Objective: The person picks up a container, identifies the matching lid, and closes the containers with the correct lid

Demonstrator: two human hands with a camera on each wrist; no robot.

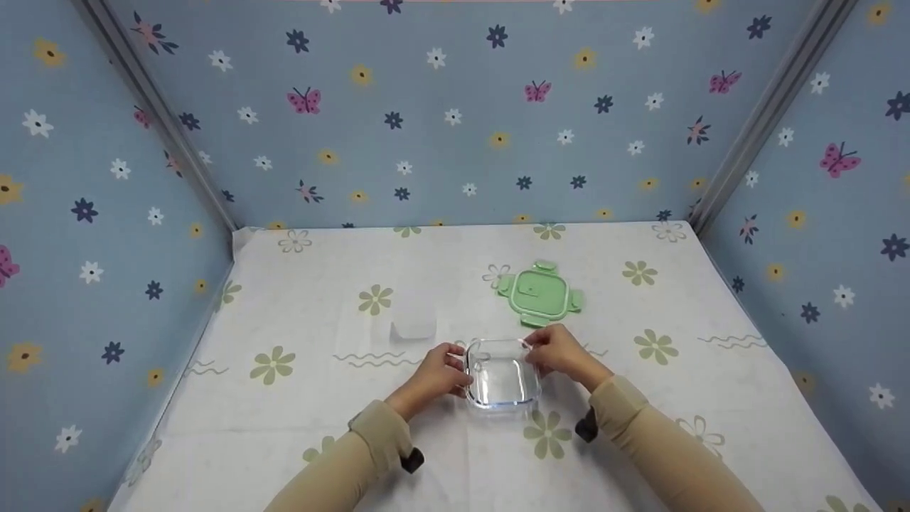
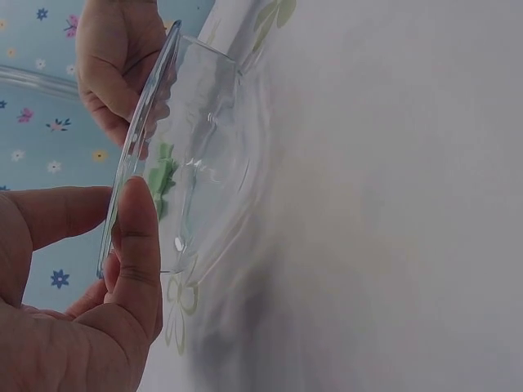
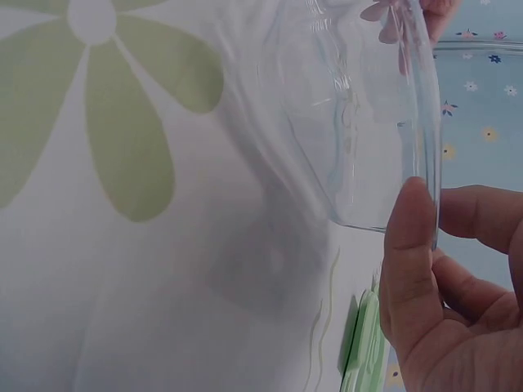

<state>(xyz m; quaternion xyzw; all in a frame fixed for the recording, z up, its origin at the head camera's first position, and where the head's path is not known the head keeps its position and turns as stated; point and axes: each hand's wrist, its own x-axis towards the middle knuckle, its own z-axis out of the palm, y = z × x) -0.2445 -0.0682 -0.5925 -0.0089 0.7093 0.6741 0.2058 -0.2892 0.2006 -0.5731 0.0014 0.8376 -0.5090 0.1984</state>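
A clear, square glass food container (image 1: 503, 377) is between my two hands near the middle of the table, its open side up. My left hand (image 1: 442, 371) pinches its rim on the left, with the thumb (image 2: 137, 233) against the outer wall. On the opposite side my right hand (image 1: 558, 350) pinches the rim near the far right corner, its thumb (image 3: 411, 237) on the outside. Whether the base touches the cloth is hard to tell. Just beyond the right hand lies a green lid (image 1: 540, 294), flat, with its side flaps spread outward.
A small whitish object (image 1: 414, 328) sits left of the container and blends into the flower-printed white tablecloth (image 1: 441, 455). Blue patterned walls (image 1: 455, 114) enclose the table at the back and both sides.
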